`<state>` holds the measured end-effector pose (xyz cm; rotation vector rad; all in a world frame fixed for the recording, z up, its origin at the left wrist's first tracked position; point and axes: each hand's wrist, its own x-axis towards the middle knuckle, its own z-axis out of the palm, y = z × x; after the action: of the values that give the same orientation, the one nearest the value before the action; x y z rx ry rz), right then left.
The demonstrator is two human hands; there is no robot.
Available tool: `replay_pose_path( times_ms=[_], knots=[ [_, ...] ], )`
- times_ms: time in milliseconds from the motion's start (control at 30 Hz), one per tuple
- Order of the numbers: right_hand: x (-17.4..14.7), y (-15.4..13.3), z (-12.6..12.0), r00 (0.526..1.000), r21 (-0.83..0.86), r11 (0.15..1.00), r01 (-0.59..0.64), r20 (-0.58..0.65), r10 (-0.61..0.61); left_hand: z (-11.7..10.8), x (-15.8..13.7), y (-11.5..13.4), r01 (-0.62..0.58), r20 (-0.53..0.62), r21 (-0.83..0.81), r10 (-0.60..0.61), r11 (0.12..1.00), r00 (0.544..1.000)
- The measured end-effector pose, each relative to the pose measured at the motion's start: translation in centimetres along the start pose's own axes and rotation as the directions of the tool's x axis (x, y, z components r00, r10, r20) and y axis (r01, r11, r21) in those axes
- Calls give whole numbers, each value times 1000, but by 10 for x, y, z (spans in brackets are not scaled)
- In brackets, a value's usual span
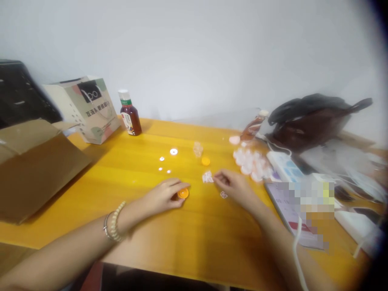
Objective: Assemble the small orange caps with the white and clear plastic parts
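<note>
My left hand (168, 195) is closed around a small round orange cup (183, 193), its open side facing up. My right hand (232, 184) hovers at a little pile of white pieces with reddish marks (207, 177). Its thumb and fingers are pinched together, and whatever they may hold is too small to make out. Just below those fingers lies a similar flat piece (223, 195). Beyond the pile sit another orange round piece (205, 161) and a clear, faceted plastic piece (198, 149). A white ring (173, 152) and a small white part (161, 159) lie farther left.
A cardboard box (42, 169), paper bag (91, 109) and dark red bottle (130, 115) stand left. To the right are many pale round pieces (251, 162), a cola-coloured bottle (253, 127), a dark bag (312, 121), a power strip (285, 167) and a calendar-like pad (291, 214).
</note>
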<state>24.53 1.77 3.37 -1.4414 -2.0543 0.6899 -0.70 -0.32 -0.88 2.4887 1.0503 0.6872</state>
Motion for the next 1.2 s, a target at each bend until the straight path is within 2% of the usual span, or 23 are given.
replay_pose_path(
  times_ms=[100,233,467,567,633,733,833,900,933,1000,1067,1133,1200],
  knots=[
    [2,19,-20,993,-168,985,-40,104,58,0,0,-1,12,8,-1,-12,1000,1000],
    [0,34,-26,959,-189,982,-20,275,73,0,-1,-1,12,-3,-32,-12,999,1000],
    [-2,12,-15,935,-169,979,-118,313,167,1,-1,-1,14,11,-37,-13,999,1000],
    [-1,5,-5,953,-47,991,-127,270,135,1,-1,0,14,16,-33,-14,999,1000],
    [0,2,8,964,134,978,-161,233,127,0,-1,1,12,12,-35,-11,999,1000],
    [-1,-4,32,975,446,871,-203,173,139,-3,1,4,13,-12,-32,-13,999,1000],
    [-4,-10,52,974,607,763,-221,170,148,-6,2,8,17,-55,-37,-19,999,998],
    [-6,-11,59,978,618,758,-209,137,158,-8,3,10,13,-86,-48,-17,999,996],
    [-6,-10,60,984,589,788,-177,84,158,-8,3,10,11,-99,-53,-16,999,995],
    [-4,-4,58,987,475,877,-73,-89,131,-9,3,10,7,-113,-59,-13,998,993],
    [-1,5,54,967,377,926,-1,-236,97,-9,3,10,5,-116,-65,-12,998,993],
    [3,12,52,957,433,901,-26,-249,147,-9,3,10,6,-110,-67,-14,998,994],
    [5,16,54,960,575,815,-74,-181,215,-9,3,10,14,-100,-63,-21,998,995]
  ],
)
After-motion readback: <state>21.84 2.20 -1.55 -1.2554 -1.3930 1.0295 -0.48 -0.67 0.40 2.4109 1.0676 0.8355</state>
